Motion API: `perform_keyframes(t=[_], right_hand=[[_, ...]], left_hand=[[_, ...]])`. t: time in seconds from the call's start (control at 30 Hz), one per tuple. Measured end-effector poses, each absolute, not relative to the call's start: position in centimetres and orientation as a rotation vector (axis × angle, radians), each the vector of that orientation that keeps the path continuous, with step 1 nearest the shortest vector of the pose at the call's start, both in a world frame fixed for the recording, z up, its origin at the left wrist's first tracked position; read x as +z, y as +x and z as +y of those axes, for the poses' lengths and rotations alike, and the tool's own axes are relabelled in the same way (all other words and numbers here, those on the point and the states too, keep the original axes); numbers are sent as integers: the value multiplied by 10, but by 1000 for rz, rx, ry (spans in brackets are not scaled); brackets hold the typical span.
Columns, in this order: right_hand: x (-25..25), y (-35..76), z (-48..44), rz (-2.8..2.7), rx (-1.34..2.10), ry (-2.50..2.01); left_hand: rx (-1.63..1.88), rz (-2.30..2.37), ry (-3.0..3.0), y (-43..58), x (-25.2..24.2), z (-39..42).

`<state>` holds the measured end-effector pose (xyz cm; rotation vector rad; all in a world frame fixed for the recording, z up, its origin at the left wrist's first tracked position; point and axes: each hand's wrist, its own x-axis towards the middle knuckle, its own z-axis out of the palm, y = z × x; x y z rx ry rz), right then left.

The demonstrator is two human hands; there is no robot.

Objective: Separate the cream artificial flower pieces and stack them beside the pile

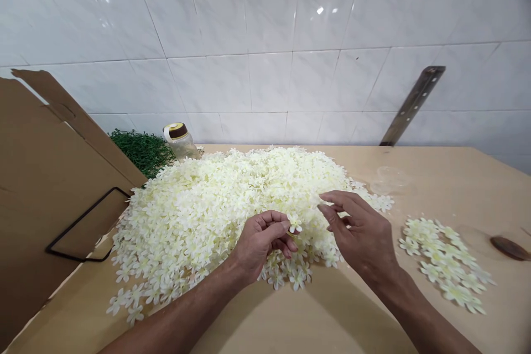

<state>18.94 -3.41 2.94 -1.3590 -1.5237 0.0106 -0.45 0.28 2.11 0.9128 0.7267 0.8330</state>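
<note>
A large heap of cream-white artificial flowers [199, 199] covers the middle of the table. In front of it, my left hand [265, 240] pinches one small artificial flower [295, 223] between thumb and fingers, its petals facing up. To the right, my right hand [359, 227] hovers at the heap's edge, thumb and index finger close to each other but apart, the other fingers curled. I see nothing between its fingertips. A smaller group of loose flowers [448, 260] lies on the table to the right of my right hand.
A cardboard box [53, 204] with a black wire frame [78, 227] against it stands at left. Behind are green artificial grass [143, 149] and a bottle [180, 141]. At right are a clear round dish [390, 177], a brown oval object [510, 248] and a metal bracket [412, 105] by the tiled wall.
</note>
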Motion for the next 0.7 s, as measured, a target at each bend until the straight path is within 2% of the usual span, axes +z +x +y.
perform_keyframes(t=[0.27, 0.7], right_hand=[[32, 186, -35, -1551, -88, -1348], [19, 164, -40, -1749, 60, -1152]], left_hand=[[841, 716, 900, -4, 23, 1], [832, 715, 960, -6, 19, 0]])
